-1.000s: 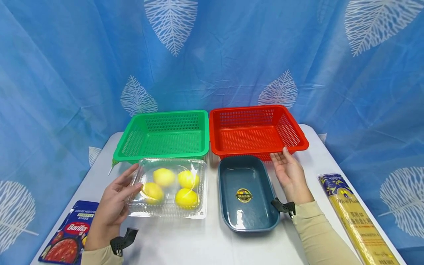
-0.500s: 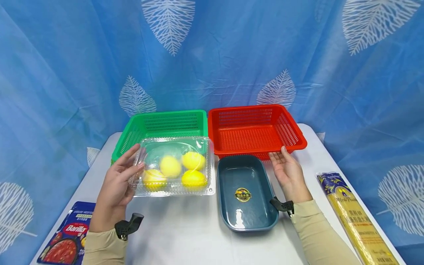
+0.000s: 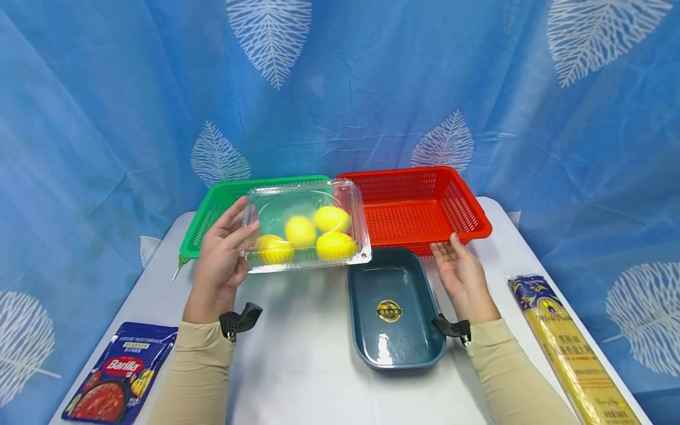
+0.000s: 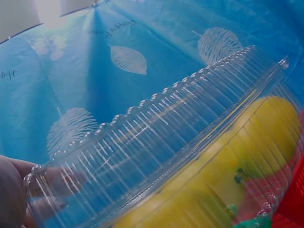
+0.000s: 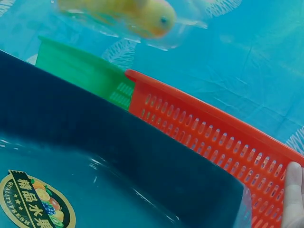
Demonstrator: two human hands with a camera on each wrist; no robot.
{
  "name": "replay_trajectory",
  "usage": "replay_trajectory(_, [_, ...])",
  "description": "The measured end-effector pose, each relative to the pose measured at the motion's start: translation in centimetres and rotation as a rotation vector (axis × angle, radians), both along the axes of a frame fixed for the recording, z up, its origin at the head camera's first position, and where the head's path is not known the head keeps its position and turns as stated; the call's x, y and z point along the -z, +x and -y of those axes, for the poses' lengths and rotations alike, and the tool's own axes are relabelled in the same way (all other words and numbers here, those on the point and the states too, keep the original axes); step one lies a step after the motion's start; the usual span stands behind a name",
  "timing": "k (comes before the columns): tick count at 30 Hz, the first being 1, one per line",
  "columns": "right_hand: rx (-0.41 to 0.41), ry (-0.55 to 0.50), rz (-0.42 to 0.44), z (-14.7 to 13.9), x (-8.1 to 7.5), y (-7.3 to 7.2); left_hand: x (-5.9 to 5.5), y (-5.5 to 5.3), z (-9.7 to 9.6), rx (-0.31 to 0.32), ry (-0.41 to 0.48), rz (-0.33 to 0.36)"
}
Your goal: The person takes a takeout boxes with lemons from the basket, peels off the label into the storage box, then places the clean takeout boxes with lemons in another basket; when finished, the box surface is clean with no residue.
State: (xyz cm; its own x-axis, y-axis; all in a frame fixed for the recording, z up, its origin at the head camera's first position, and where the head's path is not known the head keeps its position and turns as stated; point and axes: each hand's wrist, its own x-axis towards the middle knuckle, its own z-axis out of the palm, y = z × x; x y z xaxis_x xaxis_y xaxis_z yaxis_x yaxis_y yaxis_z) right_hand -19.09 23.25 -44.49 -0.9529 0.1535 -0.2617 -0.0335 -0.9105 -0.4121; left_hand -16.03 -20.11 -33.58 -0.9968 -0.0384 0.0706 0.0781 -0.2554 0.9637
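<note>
My left hand [image 3: 220, 260] grips the left end of a clear plastic clamshell box [image 3: 287, 203], thumb over the top side. Inside are several yellow lemons [image 3: 300, 231], gathered toward its near and right sides. The box is held up over the front of the green basket [image 3: 204, 221] and overlaps the left part of the red basket [image 3: 414, 221] in the head view. The left wrist view shows its ribbed wall [image 4: 152, 123] close up. My right hand [image 3: 462, 280], palm up with relaxed fingers, has its fingertips at the red basket's front wall.
A dark blue tray [image 3: 395, 339] with a fruit sticker lies in front of the red basket, close to my right hand. A Barilla sauce pouch [image 3: 119, 375] lies at left front, a spaghetti pack [image 3: 574, 348] at right. Behind the baskets hangs a blue curtain [image 3: 350, 88].
My left hand has lifted the clamshell box up, away from me and to the right, from in front of the green basket; the lemons shifted inside. The right hand has stayed at the red basket.
</note>
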Motion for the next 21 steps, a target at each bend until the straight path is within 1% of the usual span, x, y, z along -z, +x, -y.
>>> replay_trajectory(2, [-0.002,0.000,-0.001,0.0,0.0,0.0,0.0,-0.7,-0.7,0.013,0.028,-0.008])
replay_trajectory(4, [-0.003,-0.003,0.002,-0.1,0.0,0.0,-0.1,-1.4,-1.5,0.021,0.026,-0.010])
replay_trajectory(10, [0.004,-0.009,0.005,-0.1,-0.1,0.0,-0.3,-3.4,-4.1,0.049,0.067,-0.055])
replay_trajectory(16, [0.001,-0.014,0.005,-0.1,-0.1,0.0,-0.4,-5.3,-6.3,0.050,0.091,-0.072])
replay_trajectory(21, [-0.003,-0.001,0.004,-0.1,0.0,0.0,-0.2,-6.8,-8.2,0.042,0.136,-0.088])
